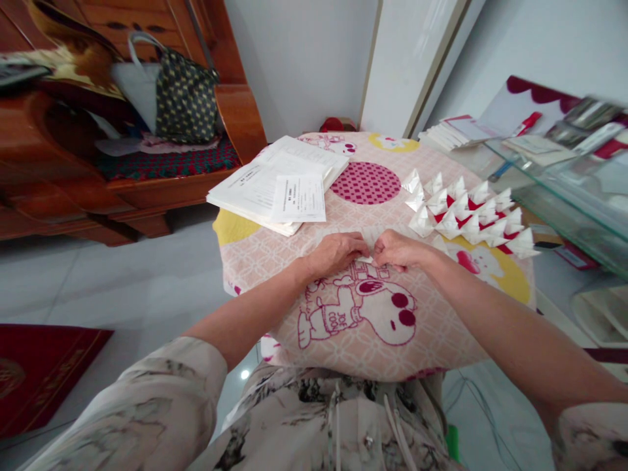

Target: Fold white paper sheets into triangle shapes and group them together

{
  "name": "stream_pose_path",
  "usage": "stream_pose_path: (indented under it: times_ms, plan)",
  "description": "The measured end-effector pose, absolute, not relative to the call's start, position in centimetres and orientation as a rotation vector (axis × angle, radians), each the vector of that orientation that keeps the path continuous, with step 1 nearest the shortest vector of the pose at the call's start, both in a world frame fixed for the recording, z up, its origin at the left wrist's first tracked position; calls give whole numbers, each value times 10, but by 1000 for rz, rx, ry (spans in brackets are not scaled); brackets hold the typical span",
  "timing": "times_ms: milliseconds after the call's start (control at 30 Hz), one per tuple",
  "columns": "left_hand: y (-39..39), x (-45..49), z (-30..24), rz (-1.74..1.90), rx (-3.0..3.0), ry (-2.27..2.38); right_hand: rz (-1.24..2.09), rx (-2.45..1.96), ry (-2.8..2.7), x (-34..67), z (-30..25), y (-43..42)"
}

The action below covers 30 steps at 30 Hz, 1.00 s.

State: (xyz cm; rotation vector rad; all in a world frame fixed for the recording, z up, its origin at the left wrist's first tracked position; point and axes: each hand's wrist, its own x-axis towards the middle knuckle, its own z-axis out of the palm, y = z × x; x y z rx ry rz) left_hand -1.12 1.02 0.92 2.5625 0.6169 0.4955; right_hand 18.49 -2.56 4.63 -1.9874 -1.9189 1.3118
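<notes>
Between my two hands, low over the table, is a small piece of white paper [364, 260], mostly covered by my fingers. My left hand [338, 252] is closed on its left side, fingers bent over it. My right hand [400, 250] pinches it from the right. Left of them lies a stack of printed white sheets [245, 186], with a smaller printed slip [299, 196] on top. To the right stand rows of folded paper pieces [466, 209], white with pointed tips and some red between them.
A pink patterned cloth [275, 255] covers the small round table. At right is a glass-topped table [564, 196] with papers, a red pen and metal containers. A wooden bench [196, 190] holding a dotted bag [184, 98] stands at left. A red mat [44, 373] lies on the floor.
</notes>
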Motion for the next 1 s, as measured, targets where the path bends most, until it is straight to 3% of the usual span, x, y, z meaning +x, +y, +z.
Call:
stream_pose_path:
  times_ms: [200, 667, 1000]
  plan:
    - [10, -12, 8, 527, 2546, 619, 1491, -1928, -1543, 192, 45, -35]
    - [9, -13, 9, 524, 2542, 637, 1347, -2073, -1518, 181, 46, -39]
    - [16, -11, 0, 590, 2479, 724, 1207, -1888, -1430, 187, 23, -47]
